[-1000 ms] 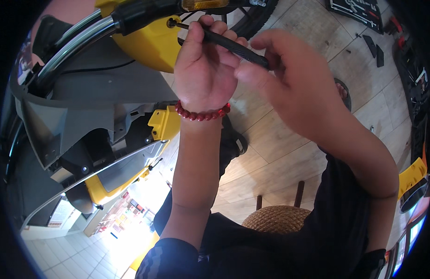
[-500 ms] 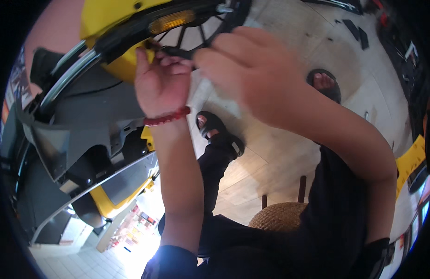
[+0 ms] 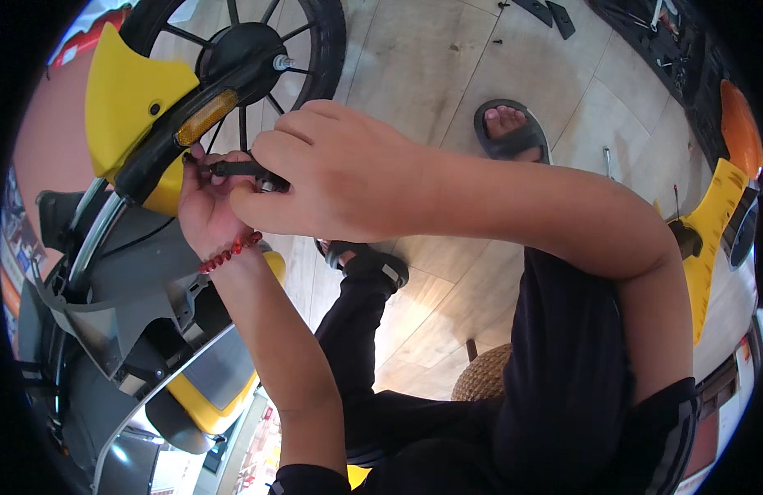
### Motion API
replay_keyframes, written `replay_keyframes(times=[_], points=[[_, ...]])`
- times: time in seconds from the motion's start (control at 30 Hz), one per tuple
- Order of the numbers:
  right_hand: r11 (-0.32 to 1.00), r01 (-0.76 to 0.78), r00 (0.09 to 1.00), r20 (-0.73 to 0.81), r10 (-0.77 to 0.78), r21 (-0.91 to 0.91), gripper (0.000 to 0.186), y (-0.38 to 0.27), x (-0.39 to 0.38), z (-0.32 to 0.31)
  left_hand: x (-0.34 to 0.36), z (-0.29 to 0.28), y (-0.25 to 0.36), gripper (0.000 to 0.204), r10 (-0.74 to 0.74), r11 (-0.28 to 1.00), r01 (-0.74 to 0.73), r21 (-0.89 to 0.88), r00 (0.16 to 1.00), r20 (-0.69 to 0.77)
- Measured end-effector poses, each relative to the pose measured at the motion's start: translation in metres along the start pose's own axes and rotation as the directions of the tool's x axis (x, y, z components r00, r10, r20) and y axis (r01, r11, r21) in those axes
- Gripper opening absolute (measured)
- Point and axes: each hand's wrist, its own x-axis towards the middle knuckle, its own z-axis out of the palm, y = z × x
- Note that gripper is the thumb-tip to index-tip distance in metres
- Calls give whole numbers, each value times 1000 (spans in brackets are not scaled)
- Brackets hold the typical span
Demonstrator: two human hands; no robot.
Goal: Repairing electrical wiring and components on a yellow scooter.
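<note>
Beside the scooter's yellow-and-black front fork (image 3: 162,124), my right hand (image 3: 340,173) is closed around a slim dark tool (image 3: 233,168). A bit of bare metal shows on it near my thumb; its exact kind is unclear. My left hand (image 3: 210,206), palm up with a red bead bracelet (image 3: 230,252) at the wrist, has its fingers curled at the tool's far end, under the amber reflector (image 3: 206,118). What those fingers pinch is mostly hidden. Above the hands is the black spoked front wheel (image 3: 323,58), with a bare threaded axle end (image 3: 283,63) at its hub.
Grey body panels (image 3: 109,322) hang at the left. A black tool case (image 3: 654,49) lies at the upper right, with flat black pieces (image 3: 548,15) on the floor near it. A yellow panel (image 3: 711,247) stands at the right. Below is a woven stool (image 3: 483,373).
The view has shifted, so more of the wheel and hub shows. My right hand has come lower and left, closer to my left hand, and is no longer blurred.
</note>
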Motion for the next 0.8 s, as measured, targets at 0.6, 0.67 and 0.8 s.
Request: replay_keyframes(times=[0.6, 0.67, 0.8], points=[[983, -171, 962, 226, 153, 64, 27, 10, -18, -35, 4, 6, 2, 16, 106, 994, -109, -16, 988, -115], [978, -191, 969, 174, 173, 88, 27, 13, -20, -35, -2, 13, -2, 16, 93, 993, -102, -57, 986, -135], [974, -213, 957, 219, 191, 80, 27, 14, -19, -41, 0, 14, -2, 14, 86, 993, -95, -63, 987, -137]])
